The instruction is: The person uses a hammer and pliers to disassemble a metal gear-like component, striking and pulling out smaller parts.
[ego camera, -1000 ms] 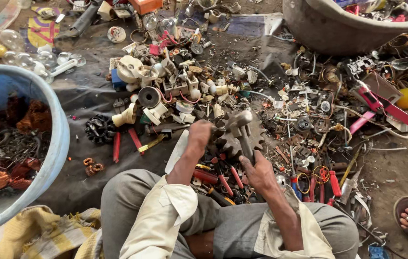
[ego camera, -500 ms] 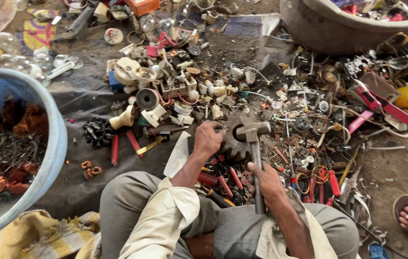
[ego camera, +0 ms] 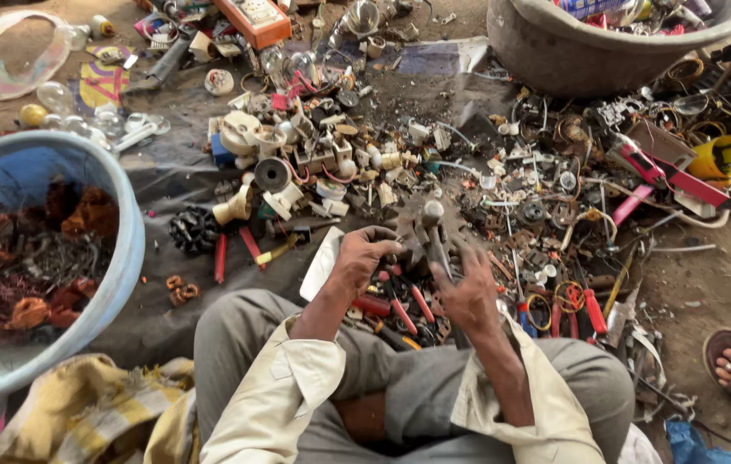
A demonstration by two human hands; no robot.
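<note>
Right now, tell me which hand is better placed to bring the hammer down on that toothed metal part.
Right. The right hand grips the hammer, whose head sits over the toothed metal part; the left hand is busy steadying that part.

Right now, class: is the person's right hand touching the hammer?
Touching. The head view shows the right hand with its fingers closed round the hammer handle, no gap visible.
</note>
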